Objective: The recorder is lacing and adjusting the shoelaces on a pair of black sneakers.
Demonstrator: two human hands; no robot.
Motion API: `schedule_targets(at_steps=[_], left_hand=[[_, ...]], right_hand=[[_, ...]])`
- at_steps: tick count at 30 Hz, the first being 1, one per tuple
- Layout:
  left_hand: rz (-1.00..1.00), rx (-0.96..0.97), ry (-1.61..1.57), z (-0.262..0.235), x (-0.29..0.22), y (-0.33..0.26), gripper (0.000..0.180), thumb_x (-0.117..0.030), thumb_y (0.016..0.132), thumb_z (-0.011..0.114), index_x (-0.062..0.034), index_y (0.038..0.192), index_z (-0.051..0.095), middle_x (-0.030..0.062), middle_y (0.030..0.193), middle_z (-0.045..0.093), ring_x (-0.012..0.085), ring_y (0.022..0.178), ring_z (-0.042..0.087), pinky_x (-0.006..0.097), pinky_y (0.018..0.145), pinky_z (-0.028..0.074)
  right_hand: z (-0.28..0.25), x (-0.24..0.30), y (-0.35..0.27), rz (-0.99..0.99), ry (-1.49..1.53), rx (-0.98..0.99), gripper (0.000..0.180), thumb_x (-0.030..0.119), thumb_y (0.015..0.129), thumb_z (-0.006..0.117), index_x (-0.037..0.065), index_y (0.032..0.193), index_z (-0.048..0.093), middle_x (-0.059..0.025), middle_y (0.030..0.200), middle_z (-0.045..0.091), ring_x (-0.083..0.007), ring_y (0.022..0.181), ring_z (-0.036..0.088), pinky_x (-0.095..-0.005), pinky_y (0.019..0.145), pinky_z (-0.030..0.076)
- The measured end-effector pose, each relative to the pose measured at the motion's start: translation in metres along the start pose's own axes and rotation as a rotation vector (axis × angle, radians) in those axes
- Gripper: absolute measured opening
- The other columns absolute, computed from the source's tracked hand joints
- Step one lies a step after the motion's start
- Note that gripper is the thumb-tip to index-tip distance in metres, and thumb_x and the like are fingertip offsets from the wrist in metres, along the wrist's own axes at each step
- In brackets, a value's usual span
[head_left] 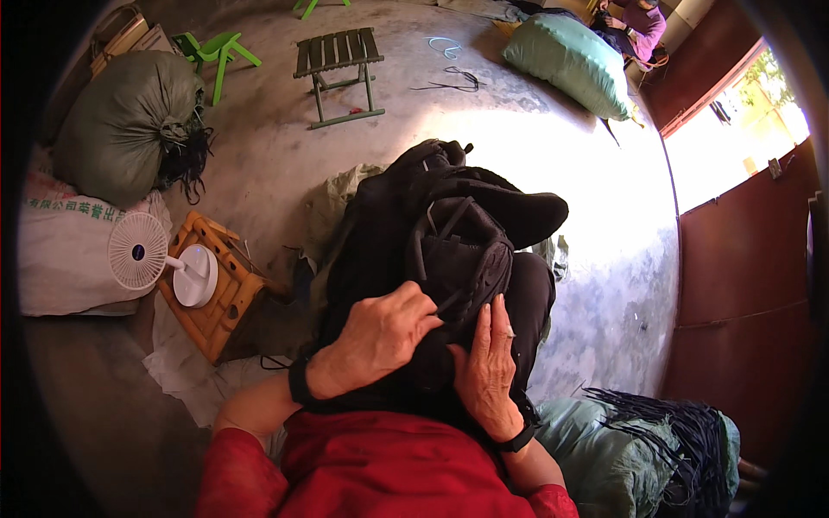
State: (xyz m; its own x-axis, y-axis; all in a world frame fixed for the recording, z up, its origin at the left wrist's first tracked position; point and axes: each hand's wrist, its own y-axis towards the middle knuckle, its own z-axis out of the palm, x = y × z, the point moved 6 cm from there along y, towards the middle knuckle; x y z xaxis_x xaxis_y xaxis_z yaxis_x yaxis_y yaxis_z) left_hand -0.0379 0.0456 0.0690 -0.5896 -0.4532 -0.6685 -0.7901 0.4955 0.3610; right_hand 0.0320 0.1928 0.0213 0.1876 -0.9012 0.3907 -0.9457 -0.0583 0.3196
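Note:
A black fabric piece (pixel 462 246) with mesh and a ridged edge, resembling a shoe upper, lies on my lap. My left hand (pixel 384 332) is closed in a pinch at its near left edge; what the fingertips hold is too dark to make out. Against its near right side rests my right hand (pixel 490 367), fingers stretched out and thumb apart. More black pieces (pixel 380 216) are heaped beneath and beyond it, one with a rounded flap (pixel 535 216) sticking out to the right.
On my left, a white fan (pixel 197 276) stands on a bamboo stool (pixel 207 332) near stuffed sacks (pixel 121 129). Ahead are a folding stool (pixel 338 56) and a pale green sack (pixel 566 65), with a person (pixel 643 30) behind. Dark laces (pixel 691 440) lie over a sack at right.

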Motion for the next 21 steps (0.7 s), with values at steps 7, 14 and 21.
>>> schedule_targets(at_steps=[7,14,21], left_hand=[[-0.200,0.258,-0.218,0.002,-0.006,-0.019,0.042,-0.001,0.082,0.070,-0.0042,0.122,0.057,0.0123,0.103,0.064,0.0253,0.088,0.069,0.033,0.074,0.058],[0.213,-0.121,0.300,-0.006,-0.027,0.027,0.040,-0.024,0.072,0.078,-0.0073,0.105,0.062,0.0048,0.103,0.058,0.0244,0.097,0.056,0.038,0.081,0.041],[0.337,-0.117,0.440,0.023,-0.015,0.037,0.014,-0.020,0.077,0.068,-0.0112,0.080,0.058,0.0035,0.082,0.051,0.0207,0.086,0.054,0.036,0.077,0.041]], right_hand=[[0.003,-0.003,-0.005,0.014,0.041,-0.014,0.081,0.012,0.076,0.076,-0.009,0.141,0.033,-0.0329,0.147,0.031,-0.0487,0.132,0.039,-0.0471,0.107,0.040],[0.002,-0.001,-0.004,-0.008,0.012,-0.028,0.081,0.010,0.077,0.075,-0.008,0.143,0.031,-0.0329,0.147,0.031,-0.0488,0.132,0.040,-0.0477,0.106,0.040],[0.005,0.001,-0.003,0.010,0.032,-0.030,0.079,0.010,0.078,0.074,-0.010,0.142,0.031,-0.0342,0.147,0.030,-0.0492,0.133,0.039,-0.0467,0.107,0.040]])
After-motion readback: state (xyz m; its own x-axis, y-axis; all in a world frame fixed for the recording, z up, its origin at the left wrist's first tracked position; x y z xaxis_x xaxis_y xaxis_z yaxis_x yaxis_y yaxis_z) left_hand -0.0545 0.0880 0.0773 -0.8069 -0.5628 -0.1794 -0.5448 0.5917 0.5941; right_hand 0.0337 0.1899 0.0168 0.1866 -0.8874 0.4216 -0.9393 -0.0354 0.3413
